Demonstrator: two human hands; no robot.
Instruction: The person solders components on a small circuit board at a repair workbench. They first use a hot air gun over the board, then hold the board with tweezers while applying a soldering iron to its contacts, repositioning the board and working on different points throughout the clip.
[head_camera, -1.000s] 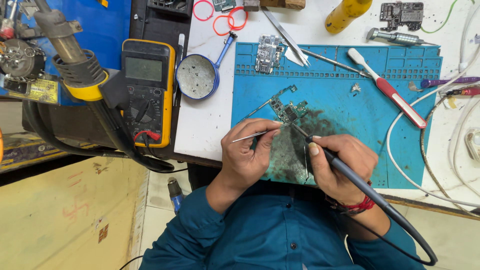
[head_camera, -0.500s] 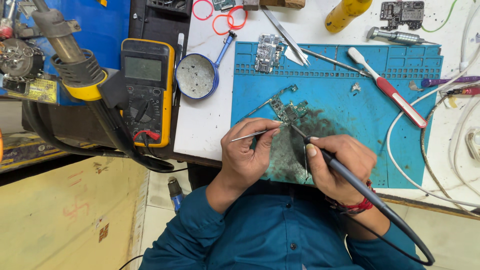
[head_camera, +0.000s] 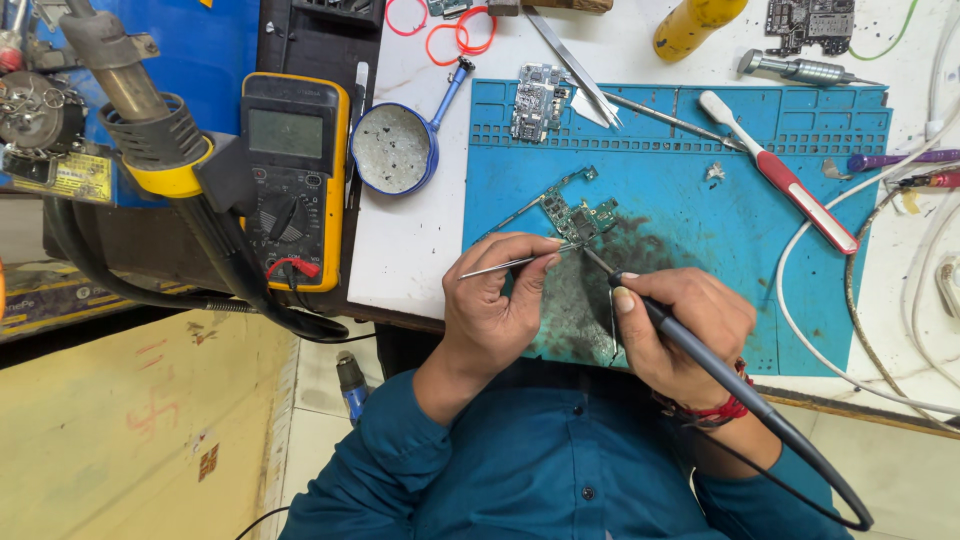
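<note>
- The small green circuit board (head_camera: 578, 215) lies flat on the blue work mat (head_camera: 700, 200), near the mat's left part and just above both hands; a thin strip runs off its left side toward the mat's edge
- The soldering iron (head_camera: 690, 345) is in the right hand (head_camera: 680, 330); its fingers are closed round the dark handle like a pen, thumb on top, and the thin tip slants up-left to touch the board's lower edge; the iron's black cable trails down past the wrist, which wears a red thread band
- The left hand (head_camera: 495, 305) has its fingers pinched shut on a pair of slim metal tweezers (head_camera: 510, 265); the tweezers lie almost level, the points at the board's lower left, close to the iron's tip
- The mat around the board is smeared dark under and between the hands
- Farther up the mat sit a second, silver board (head_camera: 537, 100), loose steel tweezers (head_camera: 575, 65) and a red-and-white toothbrush (head_camera: 790, 185) lying aslant to the right
- Off the mat's left edge, on the white bench (head_camera: 410, 240), stands a round blue tin (head_camera: 393, 150); beside that a yellow multimeter (head_camera: 293, 180); at far left a hot-air gun (head_camera: 150, 130) with a yellow collar
- White cables (head_camera: 850, 290) loop along the right side; a yellow bottle (head_camera: 695, 22) stands at the top
</note>
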